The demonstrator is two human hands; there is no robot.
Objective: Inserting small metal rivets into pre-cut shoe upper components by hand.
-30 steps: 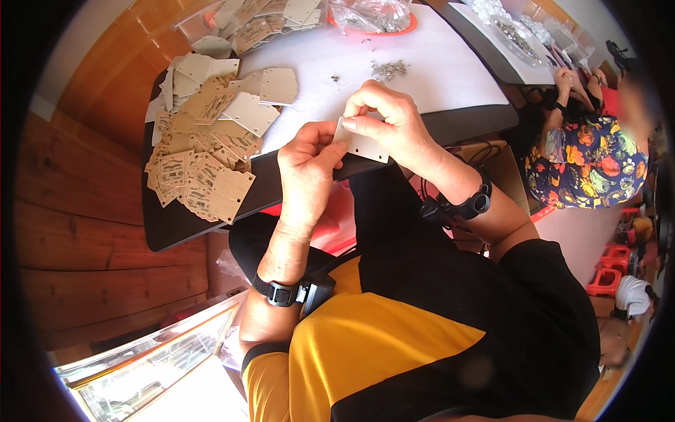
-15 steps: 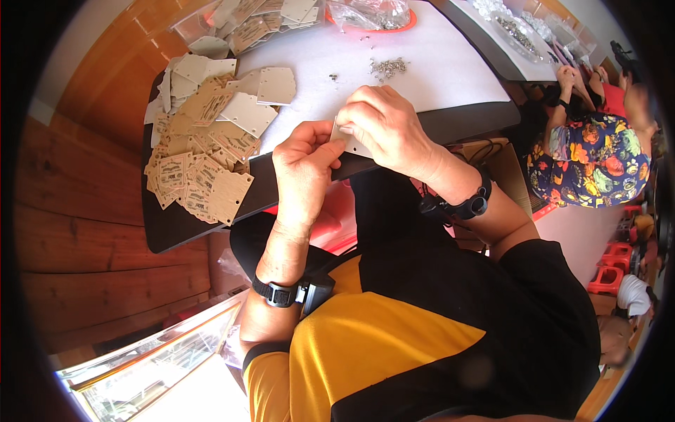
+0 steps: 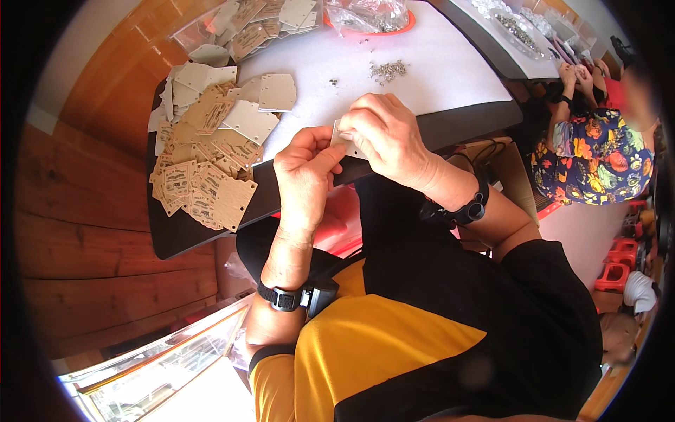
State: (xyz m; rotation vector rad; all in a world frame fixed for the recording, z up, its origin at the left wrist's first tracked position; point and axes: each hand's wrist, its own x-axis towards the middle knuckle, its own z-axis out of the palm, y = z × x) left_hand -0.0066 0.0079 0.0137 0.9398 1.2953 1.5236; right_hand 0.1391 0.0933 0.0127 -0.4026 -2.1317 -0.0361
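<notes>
At the table's front edge, my left hand (image 3: 307,165) pinches a small pale card with punched holes (image 3: 339,135) between thumb and fingers. Fingertips of my right hand (image 3: 385,133) press together at the card's upper edge; whatever small piece they may hold is hidden. Beyond my hands a little heap of small metal parts (image 3: 388,71) lies on the white table covering, with a few loose ones (image 3: 333,82) to its left. On the left is a spread pile of brown printed cards (image 3: 204,186), and white cards (image 3: 251,121) lie at its far side.
A clear container of more cards (image 3: 264,24) stands at the far left. Behind the metal parts is a red tray with a plastic bag (image 3: 373,17). To the right, another person in a flowered top (image 3: 598,155) sits at a second table (image 3: 485,35). A glass case (image 3: 162,359) stands lower left.
The whole view has shifted slightly. My hands keep hold of the card at the table edge, and my right fingers have changed position a little on it.
</notes>
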